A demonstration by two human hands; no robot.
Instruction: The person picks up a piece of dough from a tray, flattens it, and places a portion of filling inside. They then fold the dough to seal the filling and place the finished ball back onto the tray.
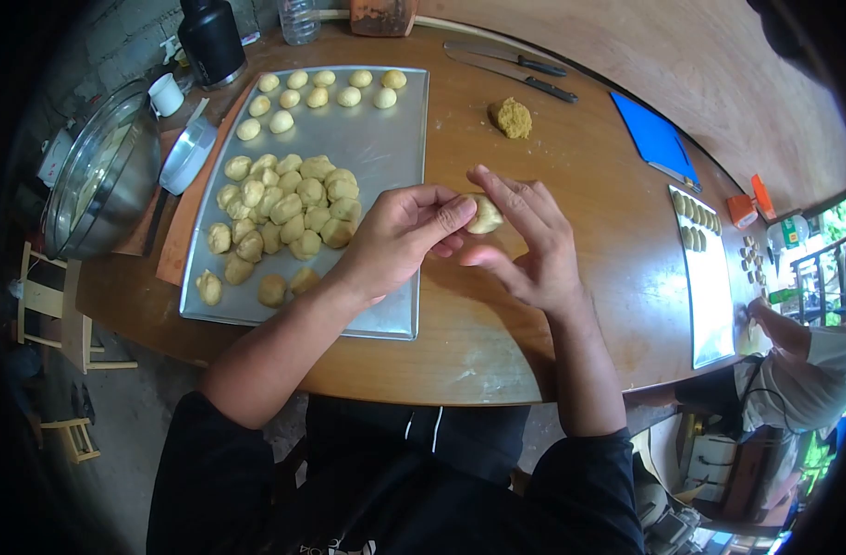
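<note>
Between my two hands, over the table, is a small pale dough ball [485, 215]. My left hand [400, 231] is closed on it, pinching it with the thumb and fingers. Curved around its far side, my right hand [541, 242] has its fingers and thumb apart, the fingers close to or touching the dough. Under and beside my left forearm lies a metal tray [386, 139]. It bears a heap of dough pieces [289, 203] in the middle and smoother round balls [349, 95] in rows at the far end.
Beyond my hands sit a crumbly yellow lump [513, 118] and two knives [525, 74]. A blue board [654, 139] and a second tray [705, 287] are to the right, near another person [802, 370]. A steel bowl [109, 176], saucepan [189, 153], mug [166, 94] and black bottle [210, 42] stand left.
</note>
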